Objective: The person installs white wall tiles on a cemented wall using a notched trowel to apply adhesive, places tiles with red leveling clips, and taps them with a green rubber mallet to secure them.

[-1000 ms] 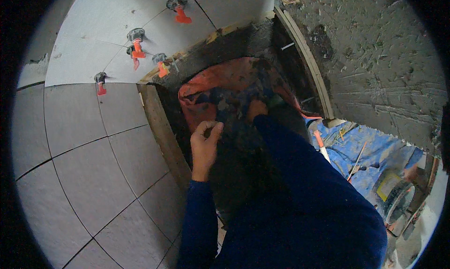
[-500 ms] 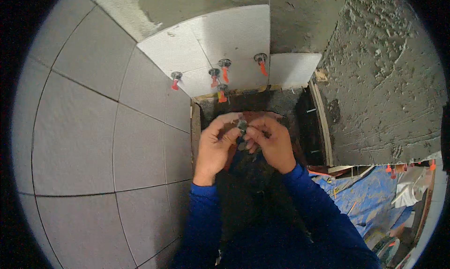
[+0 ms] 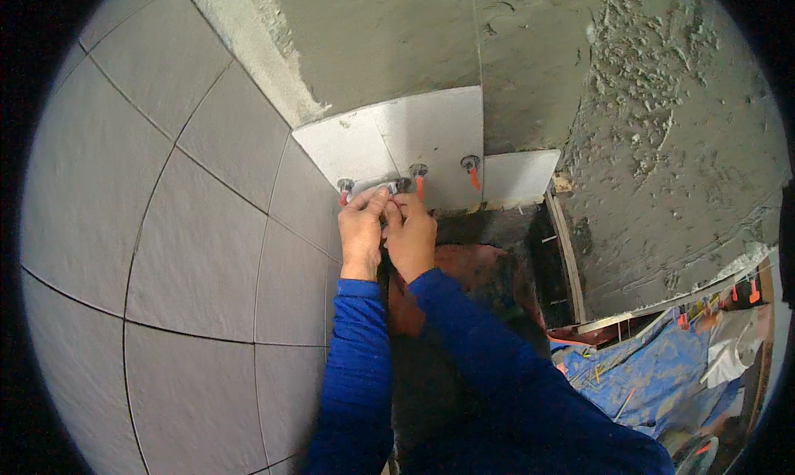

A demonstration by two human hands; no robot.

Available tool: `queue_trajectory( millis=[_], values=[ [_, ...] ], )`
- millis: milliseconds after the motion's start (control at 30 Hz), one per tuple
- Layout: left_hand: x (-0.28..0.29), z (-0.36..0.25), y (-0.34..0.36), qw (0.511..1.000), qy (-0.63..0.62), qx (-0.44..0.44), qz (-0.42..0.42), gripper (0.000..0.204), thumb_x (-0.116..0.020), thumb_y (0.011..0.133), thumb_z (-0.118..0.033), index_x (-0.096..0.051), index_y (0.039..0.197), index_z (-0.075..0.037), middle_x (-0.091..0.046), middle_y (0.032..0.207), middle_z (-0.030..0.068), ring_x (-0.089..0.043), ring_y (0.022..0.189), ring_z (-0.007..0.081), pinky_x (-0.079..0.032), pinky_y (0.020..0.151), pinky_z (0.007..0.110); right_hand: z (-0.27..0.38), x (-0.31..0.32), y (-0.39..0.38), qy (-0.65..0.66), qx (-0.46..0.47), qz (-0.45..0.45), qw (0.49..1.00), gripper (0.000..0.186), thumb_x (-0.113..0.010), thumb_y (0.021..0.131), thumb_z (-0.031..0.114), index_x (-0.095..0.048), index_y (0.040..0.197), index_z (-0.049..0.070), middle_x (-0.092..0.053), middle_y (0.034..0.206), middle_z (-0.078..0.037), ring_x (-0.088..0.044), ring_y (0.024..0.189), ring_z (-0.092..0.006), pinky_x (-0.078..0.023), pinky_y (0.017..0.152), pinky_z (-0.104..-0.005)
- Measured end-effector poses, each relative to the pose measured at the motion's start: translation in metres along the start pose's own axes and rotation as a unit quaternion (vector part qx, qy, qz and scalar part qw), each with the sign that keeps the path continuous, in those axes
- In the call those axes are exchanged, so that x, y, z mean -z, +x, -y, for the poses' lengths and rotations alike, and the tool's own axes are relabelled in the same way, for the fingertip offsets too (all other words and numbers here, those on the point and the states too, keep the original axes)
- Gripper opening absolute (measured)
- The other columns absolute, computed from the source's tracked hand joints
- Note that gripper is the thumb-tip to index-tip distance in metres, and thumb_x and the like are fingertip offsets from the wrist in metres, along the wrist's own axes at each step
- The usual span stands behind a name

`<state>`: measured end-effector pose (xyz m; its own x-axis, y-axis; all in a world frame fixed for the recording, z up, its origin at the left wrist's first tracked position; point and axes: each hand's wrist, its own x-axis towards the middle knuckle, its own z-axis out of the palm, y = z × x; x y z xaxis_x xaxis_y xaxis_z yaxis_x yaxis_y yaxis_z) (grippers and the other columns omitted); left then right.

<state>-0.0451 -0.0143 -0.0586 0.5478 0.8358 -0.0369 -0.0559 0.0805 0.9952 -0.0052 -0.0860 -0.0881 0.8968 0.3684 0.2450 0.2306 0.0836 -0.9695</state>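
Observation:
My left hand (image 3: 361, 233) and my right hand (image 3: 411, 239) are side by side against the lower part of the white wall tile (image 3: 435, 135). Both are closed, thumbs and fingertips pinched close together. A small grey-and-white piece shows at the fingertips, too covered to name. Round black tile levelling caps with red or orange tabs sit along the tile joints: one left of my hands (image 3: 344, 187), one just above my right hand (image 3: 419, 173), one farther right (image 3: 471, 166). A dark cap (image 3: 403, 184) is partly hidden by my fingers.
Large grey tiles (image 3: 186, 235) cover the wall on the left. Rough grey mortar (image 3: 654, 144) coats the right side, edged by a wooden strip (image 3: 566, 255). Below the white tiles lies a dark recess with a reddish patch (image 3: 476, 268). A blue sheet (image 3: 642, 376) lies at lower right.
Both hands have moved up from the recess to the white tile, carrying a small dark piece that was pinched between them. The view has shifted, so the tiles sit lower in it.

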Motion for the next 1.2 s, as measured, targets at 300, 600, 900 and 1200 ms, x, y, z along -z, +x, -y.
queue_trajectory(
  millis=[300,600,900,1200],
  values=[
    [-0.003,0.005,0.017,1.000,0.019,-0.014,-0.014,0.018,-0.073,0.094,-0.012,-0.072,0.102,0.005,-0.072,0.090,0.0081,-0.066,0.080,0.0142,-0.053,0.071,0.025,-0.020,-0.027,0.005,-0.016,0.010,-0.096,0.995,0.016,-0.066,0.095,0.014,-0.065,0.103,0.000,-0.073,0.086,-0.017,-0.072,0.079,-0.0310,-0.055,0.073,-0.0415],
    [-0.001,0.008,0.028,0.997,0.067,-0.015,-0.024,0.021,-0.074,0.092,-0.010,-0.073,0.099,0.009,-0.073,0.085,0.0102,-0.065,0.074,0.0125,-0.053,0.066,0.025,-0.009,-0.031,0.005,0.053,-0.062,-0.098,0.992,0.013,-0.066,0.093,0.014,-0.064,0.097,0.001,-0.071,0.085,-0.018,-0.070,0.079,-0.0370,-0.053,0.072,-0.0459],
    [-0.028,-0.067,0.007,0.800,0.369,-0.445,-0.159,0.028,-0.077,0.083,-0.008,-0.073,0.110,-0.006,-0.065,0.093,0.0121,-0.062,0.080,0.0323,-0.052,0.077,0.042,-0.004,-0.033,0.009,0.063,-0.047,-0.126,0.989,0.010,-0.067,0.090,0.010,-0.064,0.093,0.001,-0.069,0.079,-0.018,-0.069,0.074,-0.0360,-0.052,0.068,-0.0455],
    [-0.033,-0.115,0.036,0.712,0.487,-0.483,-0.147,0.033,-0.086,0.069,-0.013,-0.077,0.101,-0.011,-0.061,0.096,0.0087,-0.060,0.094,0.0291,-0.051,0.083,0.041,-0.021,-0.052,0.009,0.126,-0.044,-0.128,0.983,0.010,-0.063,0.096,0.007,-0.063,0.095,-0.003,-0.069,0.069,-0.011,-0.061,0.047,-0.0145,-0.048,0.045,-0.0309]
  ],
)
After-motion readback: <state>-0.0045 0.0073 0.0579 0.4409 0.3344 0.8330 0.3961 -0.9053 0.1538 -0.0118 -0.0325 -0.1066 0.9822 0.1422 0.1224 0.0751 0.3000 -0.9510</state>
